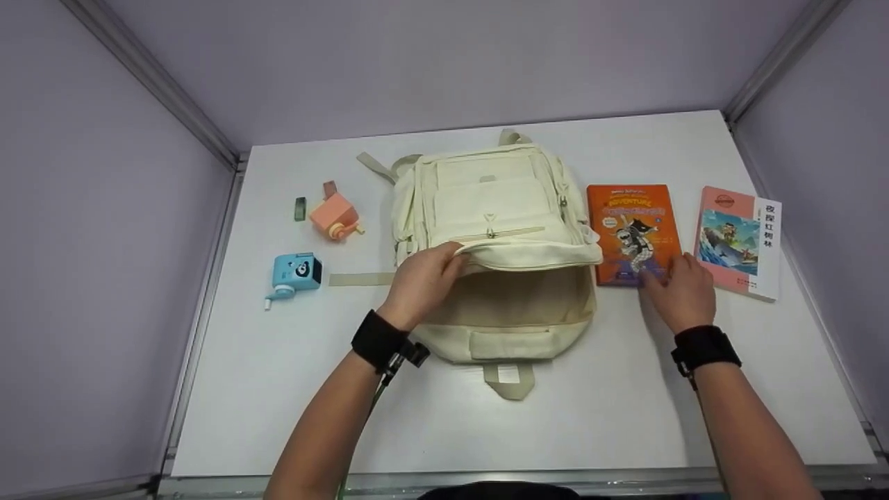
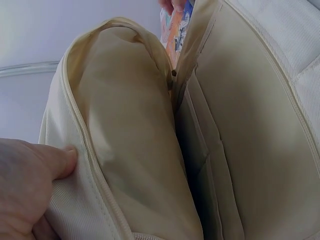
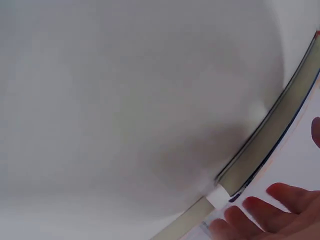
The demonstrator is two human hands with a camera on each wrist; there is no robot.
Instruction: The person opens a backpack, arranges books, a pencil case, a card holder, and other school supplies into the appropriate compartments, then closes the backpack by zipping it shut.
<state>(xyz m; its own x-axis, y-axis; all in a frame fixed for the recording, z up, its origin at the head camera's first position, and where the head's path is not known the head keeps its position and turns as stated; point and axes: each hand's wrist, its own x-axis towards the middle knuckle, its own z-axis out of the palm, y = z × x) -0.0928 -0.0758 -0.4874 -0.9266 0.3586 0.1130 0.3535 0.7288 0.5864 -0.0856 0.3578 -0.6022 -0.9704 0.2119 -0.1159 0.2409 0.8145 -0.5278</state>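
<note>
Head view: looks early in the work, with the opening-up judged done and the loose things left for later. Find the cream backpack (image 1: 486, 208) on the white table (image 1: 597, 417), unzipped and gaping at the near side. Find, all outside it, the orange book (image 1: 628, 226) just beside its right edge, the pink-and-white book (image 1: 737, 243) farther right, and, well apart on the left, a blue cranked gadget (image 1: 295, 273), a pink cranked gadget (image 1: 335, 212) and a small green block (image 1: 300, 209). Grips the raised flap (image 1: 535, 256) with the left hand (image 1: 424, 281), fingers and thumb closed on the fabric. Touches or nearly touches the orange book's lower right corner with the right hand (image 1: 684, 295), fingers extended, thumb apart, not visibly pinching. Turn to the left wrist view for details hidden from above: the lining (image 2: 255, 105) deep inside, an inner pocket (image 2: 212, 145), and the thumb (image 2: 64, 162) pressing just outside the zipper (image 2: 92, 150). Turn to the right wrist view for page edges (image 3: 272, 135), apparently of the orange book, and separate fingertips (image 3: 280, 192) near its cover; cannot tell the contact there.
</note>
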